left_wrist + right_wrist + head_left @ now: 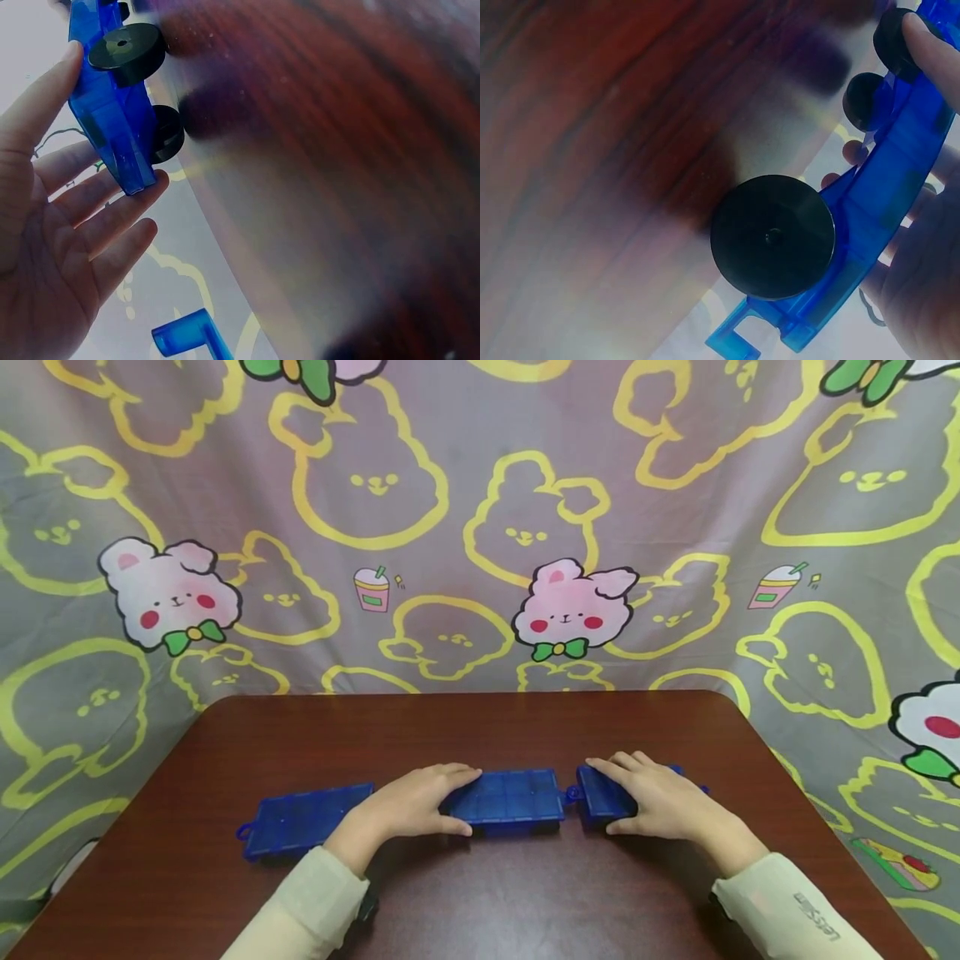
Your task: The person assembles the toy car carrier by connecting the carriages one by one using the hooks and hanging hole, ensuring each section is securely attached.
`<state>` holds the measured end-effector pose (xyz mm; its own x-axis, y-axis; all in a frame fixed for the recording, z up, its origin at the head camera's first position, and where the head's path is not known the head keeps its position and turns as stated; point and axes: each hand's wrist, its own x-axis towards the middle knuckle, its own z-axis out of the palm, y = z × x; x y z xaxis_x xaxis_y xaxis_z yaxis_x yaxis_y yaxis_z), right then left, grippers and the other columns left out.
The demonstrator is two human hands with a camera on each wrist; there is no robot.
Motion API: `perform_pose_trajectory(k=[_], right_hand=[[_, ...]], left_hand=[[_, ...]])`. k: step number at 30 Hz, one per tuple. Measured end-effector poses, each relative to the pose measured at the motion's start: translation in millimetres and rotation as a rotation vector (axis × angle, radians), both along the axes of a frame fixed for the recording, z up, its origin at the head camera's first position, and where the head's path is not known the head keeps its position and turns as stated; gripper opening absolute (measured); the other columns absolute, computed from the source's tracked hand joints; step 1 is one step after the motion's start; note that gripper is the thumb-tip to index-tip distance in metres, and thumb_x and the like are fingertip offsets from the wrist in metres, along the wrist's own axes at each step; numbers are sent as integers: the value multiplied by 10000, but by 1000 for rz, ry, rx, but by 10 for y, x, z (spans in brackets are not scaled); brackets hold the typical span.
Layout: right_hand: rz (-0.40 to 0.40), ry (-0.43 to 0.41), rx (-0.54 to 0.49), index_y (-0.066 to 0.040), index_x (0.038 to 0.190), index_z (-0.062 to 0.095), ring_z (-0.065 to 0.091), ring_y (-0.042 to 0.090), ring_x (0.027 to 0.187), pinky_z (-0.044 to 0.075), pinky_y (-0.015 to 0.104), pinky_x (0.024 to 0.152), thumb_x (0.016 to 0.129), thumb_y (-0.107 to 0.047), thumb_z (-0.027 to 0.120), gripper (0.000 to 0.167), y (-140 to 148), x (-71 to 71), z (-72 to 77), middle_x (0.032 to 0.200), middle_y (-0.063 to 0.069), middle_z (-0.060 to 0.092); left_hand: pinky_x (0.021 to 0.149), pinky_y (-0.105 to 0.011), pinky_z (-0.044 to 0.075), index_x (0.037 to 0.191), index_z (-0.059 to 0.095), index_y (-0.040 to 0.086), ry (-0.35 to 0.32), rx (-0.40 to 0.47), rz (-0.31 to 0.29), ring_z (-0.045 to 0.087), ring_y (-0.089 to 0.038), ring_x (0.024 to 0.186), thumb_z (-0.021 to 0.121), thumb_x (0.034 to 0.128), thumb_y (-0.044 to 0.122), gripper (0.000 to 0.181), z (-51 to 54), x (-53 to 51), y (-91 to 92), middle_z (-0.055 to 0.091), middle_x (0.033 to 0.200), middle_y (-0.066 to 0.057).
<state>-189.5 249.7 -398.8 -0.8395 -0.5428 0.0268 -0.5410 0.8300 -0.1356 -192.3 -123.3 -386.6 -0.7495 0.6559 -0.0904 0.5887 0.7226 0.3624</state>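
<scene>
Three blue translucent wheeled pieces stand in a row. My left hand (411, 802) grips the left end of the middle piece (513, 796), thumb on the near side, fingers on the far side. Its black wheels (129, 54) show in the left wrist view, beside my left hand (56, 232). My right hand (669, 800) holds the right piece (597, 793) from above and covers much of it. In the right wrist view, my right thumb lies by a black wheel (898, 43), and a hook (735, 341) sticks out at one end. A coupling (573, 793) sits between these two pieces.
The left blue piece (300, 818) lies partly behind my left wrist, with a loop at its far left end. Everything stands on a dark red-brown wooden table (480, 727). A patterned cloth (450, 552) hangs behind the table's far edge and along both sides.
</scene>
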Motion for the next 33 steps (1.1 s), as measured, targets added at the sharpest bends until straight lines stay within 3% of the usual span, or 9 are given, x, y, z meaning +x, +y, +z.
perform_pose_trajectory(k=[11, 22, 33], right_hand=[[-2, 10, 29, -201, 1493, 457, 550, 264, 1131, 554, 498, 855, 718, -544, 832, 927, -19, -6, -31, 1312, 70, 573], [24, -3, -68, -210, 1506, 442, 522, 363, 1258, 512, 572, 942, 722, -573, 816, 941, -114, 16, 54, 1415, 130, 529], [32, -70, -166, -246, 1532, 397, 455, 344, 1350, 479, 595, 1011, 753, -587, 787, 935, -413, -11, 150, 1494, 120, 471]], left_hand=[[1128, -479, 413, 1513, 428, 113, 7, -5, -1, 457, -279, 1408, 730, 868, 488, 805, -20, 11, -19, 451, 1542, -100], [1137, -494, 397, 1534, 392, 132, -30, 7, 28, 398, -281, 1449, 715, 887, 474, 800, 20, 56, -93, 393, 1582, -83], [1124, -538, 396, 1524, 408, 116, -1, 44, 85, 400, -320, 1442, 741, 876, 436, 795, 122, 125, -373, 404, 1569, -122]])
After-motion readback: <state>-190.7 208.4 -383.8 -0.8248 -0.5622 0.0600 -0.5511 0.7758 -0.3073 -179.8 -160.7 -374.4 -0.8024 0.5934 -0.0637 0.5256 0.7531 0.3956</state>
